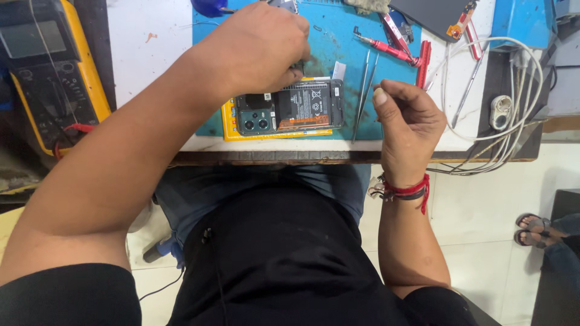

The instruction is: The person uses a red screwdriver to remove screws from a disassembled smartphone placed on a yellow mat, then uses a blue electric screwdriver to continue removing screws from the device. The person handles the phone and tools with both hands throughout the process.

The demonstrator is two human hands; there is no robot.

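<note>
Left hand: curled tight, knuckles up, fingertips pressing at the top edge of the phone; can't tell what it's pinching, if anything.
Right hand: loose fist just right of the phone, nothing visibly in it.
Phone: back cover off, battery and cameras showing, on the blue mat under my left hand.
Tweezers: lying between my hands.
Progress: opened up, still apart.

opened phone on mat, tweezers right, multimeter far left

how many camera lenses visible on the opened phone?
2, side by side in the green camera block at the opened phone's left end, below the left hand. More may be hidden.
</note>
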